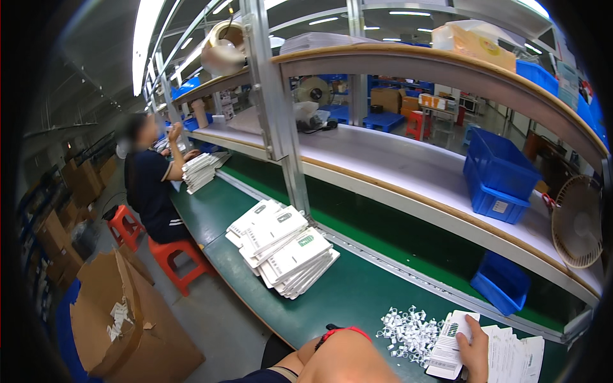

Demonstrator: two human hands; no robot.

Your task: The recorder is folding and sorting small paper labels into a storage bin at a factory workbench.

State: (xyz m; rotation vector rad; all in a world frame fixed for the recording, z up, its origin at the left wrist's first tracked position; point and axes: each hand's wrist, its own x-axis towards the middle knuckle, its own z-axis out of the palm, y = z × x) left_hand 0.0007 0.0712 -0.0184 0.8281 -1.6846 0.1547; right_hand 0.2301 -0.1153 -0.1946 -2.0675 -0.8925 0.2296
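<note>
My right hand (pixel 474 352) is at the lower right, its thumb and fingers gripping the right edge of a flat white box (pixel 447 350) with green print. To the left of that box lies a heap of small white plastic clips (pixel 408 333). A fanned row of similar flat white boxes (pixel 518 352) sits just right of my hand. My left arm (pixel 348 360) crosses the lower middle, blurred, with a red and black band on it. The fingers of my left hand are hidden. Farther along the green table stands a large stack of flat white boxes (pixel 287 249).
A person (pixel 150 185) on a red stool (pixel 175 262) works at the far left beside another box stack (pixel 199 171). An open cardboard carton (pixel 137 319) stands left of the table. Blue bins (pixel 501 172) and a fan (pixel 578 220) occupy the shelf; a tilted blue bin (pixel 501 281) lies below.
</note>
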